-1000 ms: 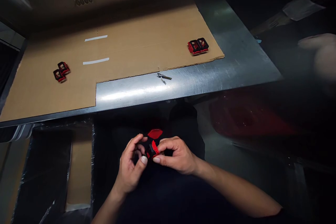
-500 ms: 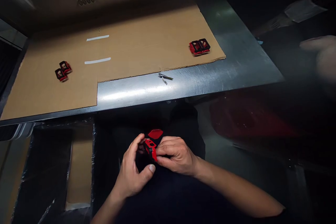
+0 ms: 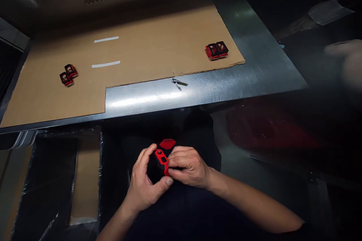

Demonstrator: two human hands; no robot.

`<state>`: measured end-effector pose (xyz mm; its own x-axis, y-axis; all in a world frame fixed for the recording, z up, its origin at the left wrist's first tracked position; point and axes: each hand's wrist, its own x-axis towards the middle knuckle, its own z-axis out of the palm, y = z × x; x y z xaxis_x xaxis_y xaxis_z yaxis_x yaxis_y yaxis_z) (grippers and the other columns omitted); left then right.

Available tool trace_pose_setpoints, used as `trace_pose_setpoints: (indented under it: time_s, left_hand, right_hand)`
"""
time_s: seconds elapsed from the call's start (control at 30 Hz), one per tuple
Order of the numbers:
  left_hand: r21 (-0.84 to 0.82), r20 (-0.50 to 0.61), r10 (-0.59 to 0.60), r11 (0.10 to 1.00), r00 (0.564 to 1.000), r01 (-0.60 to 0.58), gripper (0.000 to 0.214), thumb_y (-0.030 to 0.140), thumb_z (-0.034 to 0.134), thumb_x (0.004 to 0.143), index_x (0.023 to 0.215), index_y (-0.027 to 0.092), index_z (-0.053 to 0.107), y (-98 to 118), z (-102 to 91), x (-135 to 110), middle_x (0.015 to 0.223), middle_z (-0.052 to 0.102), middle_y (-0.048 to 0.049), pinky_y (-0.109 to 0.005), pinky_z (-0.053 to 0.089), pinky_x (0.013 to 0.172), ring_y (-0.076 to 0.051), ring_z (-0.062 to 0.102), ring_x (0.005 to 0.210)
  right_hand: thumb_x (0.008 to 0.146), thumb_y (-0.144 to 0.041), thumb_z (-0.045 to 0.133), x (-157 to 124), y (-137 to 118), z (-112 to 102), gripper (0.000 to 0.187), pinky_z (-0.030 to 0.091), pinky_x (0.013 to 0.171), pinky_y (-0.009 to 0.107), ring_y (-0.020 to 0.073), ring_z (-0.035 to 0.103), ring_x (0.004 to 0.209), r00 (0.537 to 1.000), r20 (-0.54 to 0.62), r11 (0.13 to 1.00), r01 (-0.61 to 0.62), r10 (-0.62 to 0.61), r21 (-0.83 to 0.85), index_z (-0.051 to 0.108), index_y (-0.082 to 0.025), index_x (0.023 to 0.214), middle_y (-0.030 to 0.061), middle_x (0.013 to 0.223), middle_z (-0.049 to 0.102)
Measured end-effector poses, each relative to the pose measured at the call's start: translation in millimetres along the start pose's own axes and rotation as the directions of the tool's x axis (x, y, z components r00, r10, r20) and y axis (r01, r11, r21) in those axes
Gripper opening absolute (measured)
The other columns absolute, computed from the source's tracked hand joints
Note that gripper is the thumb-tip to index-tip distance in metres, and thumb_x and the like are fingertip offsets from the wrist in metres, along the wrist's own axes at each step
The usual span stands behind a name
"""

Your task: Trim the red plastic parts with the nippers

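Note:
Below the table's front edge, over my dark lap, both hands close on one small red and black plastic part (image 3: pixel 161 161). My left hand (image 3: pixel 144 186) cups it from the left, thumb under it and fingers curled over the top. My right hand (image 3: pixel 189 167) pinches its right side with bent fingers. A loose red flat piece (image 3: pixel 167 144) lies just above the hands. On the cardboard sheet (image 3: pixel 147 52) rest a pair of the same red and black parts at the left (image 3: pixel 68 74) and another pair at the right (image 3: pixel 217 50).
A small metal clip (image 3: pixel 178 82) lies on the steel table (image 3: pixel 198 90) near the cardboard's edge. A dark open box (image 3: pixel 56 180) lined with film stands lower left. A red bin (image 3: pixel 266 128) sits in shadow at right. A blurred pale shape (image 3: pixel 345 60) shows at far right.
The part has been turned in my fingers so its red face with holes shows upward. My left thumb has slid under it and the hands have drawn closer together.

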<state>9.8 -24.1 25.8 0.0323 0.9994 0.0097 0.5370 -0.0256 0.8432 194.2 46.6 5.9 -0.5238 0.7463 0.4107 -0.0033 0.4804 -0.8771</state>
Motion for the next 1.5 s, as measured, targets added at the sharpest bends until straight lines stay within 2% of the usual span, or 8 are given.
trace_pose_setpoints:
  time_s: [0.37,0.47,0.53,0.67,0.9,1.1,1.3,1.5]
  left_hand:
    - [-0.021,-0.105,0.144,0.989,0.984,-0.147,0.076,0.03,0.073,0.08,0.148,0.022,0.04,6.9,5.5,4.1,0.13,0.061,-0.0139,-0.048,0.058,0.097,-0.03,0.064,0.119]
    - [-0.009,-0.124,0.187,0.982,0.975,-0.189,0.079,0.024,0.072,0.08,0.15,0.022,0.037,8.1,6.3,5.1,0.13,0.061,-0.0145,-0.048,0.059,0.096,-0.029,0.064,0.118]
    - [0.001,-0.131,0.208,0.978,0.969,-0.21,0.08,0.022,0.072,0.079,0.151,0.022,0.035,8.3,5.9,5.7,0.131,0.06,-0.0147,-0.048,0.06,0.094,-0.029,0.064,0.118]
    - [0.056,-0.122,0.259,0.966,0.958,-0.253,0.081,0.019,0.07,0.08,0.152,0.023,0.033,7.8,4.5,6.5,0.133,0.06,-0.0151,-0.049,0.06,0.093,-0.029,0.063,0.117]
    - [0.096,-0.115,0.318,0.946,0.941,-0.308,0.086,0.012,0.064,0.077,0.155,0.023,0.029,5.3,5.1,4.9,0.138,0.054,-0.0158,-0.05,0.059,0.096,-0.03,0.057,0.125]
    - [0.047,-0.11,0.304,0.953,0.946,-0.301,0.087,0.007,0.064,0.075,0.154,0.02,0.03,2.8,5.9,3.8,0.14,0.054,-0.016,-0.048,0.056,0.102,-0.029,0.055,0.128]
    - [-0.073,-0.063,0.173,0.981,0.983,-0.178,0.083,0.011,0.067,0.078,0.152,0.025,0.033,4.0,5.5,2.0,0.144,0.054,-0.0171,-0.052,0.058,0.098,-0.033,0.06,0.127]
    - [-0.026,-0.083,0.27,0.962,0.959,-0.273,0.083,0.009,0.063,0.078,0.154,0.023,0.032,2.6,6.6,4.4,0.145,0.053,-0.0164,-0.051,0.055,0.103,-0.031,0.054,0.134]
  right_hand:
    - [0.086,-0.013,0.067,-0.8,0.4,0.6,0.012,0.057,0.067,0.03,0.0175,0.073,0.07,0.999,-0.033,0.999,-0.008,0.009,0.042,0.073,-0.019,0.094,0.0062,0.082,0.078]
    - [0.086,-0.011,0.062,-0.6,-2.8,-1.1,0.019,0.059,0.072,0.03,0.0176,0.073,0.076,0.997,-0.04,0.995,-0.06,0.063,0.08,0.073,-0.019,0.099,0.0069,0.087,0.078]
    - [0.087,-0.012,0.06,-0.7,-6.4,-4.0,0.021,0.059,0.073,0.03,0.0177,0.073,0.078,0.985,-0.056,0.979,-0.154,0.163,0.132,0.074,-0.019,0.102,0.0074,0.089,0.078]
    - [0.091,-0.021,0.061,-0.4,-13.7,-11.8,0.02,0.058,0.072,0.029,0.0161,0.071,0.075,0.918,0.026,0.865,-0.381,0.395,0.327,0.072,-0.018,0.107,0.0057,0.087,0.076]
    - [0.087,-0.026,0.065,-0.1,-13.9,-10.8,0.018,0.053,0.069,0.027,0.0136,0.065,0.069,0.832,0.238,0.659,-0.546,0.502,0.517,0.072,-0.015,0.099,0.0025,0.076,0.072]
    - [0.085,-0.024,0.068,0.4,-16.3,-10.1,0.018,0.053,0.072,0.028,0.0133,0.066,0.071,0.818,0.276,0.595,-0.561,0.505,0.575,0.071,-0.014,0.099,0.003,0.078,0.072]
    - [0.088,-0.029,0.068,2.6,-20.8,-12.7,0.021,0.054,0.073,0.029,0.0146,0.068,0.073,0.84,0.286,0.595,-0.531,0.46,0.603,0.071,-0.014,0.102,0.0045,0.081,0.074]
    - [0.088,-0.03,0.068,3.0,-19.9,-12.6,0.02,0.054,0.073,0.029,0.0146,0.067,0.074,0.824,0.291,0.574,-0.553,0.486,0.604,0.071,-0.014,0.1,0.0045,0.082,0.073]
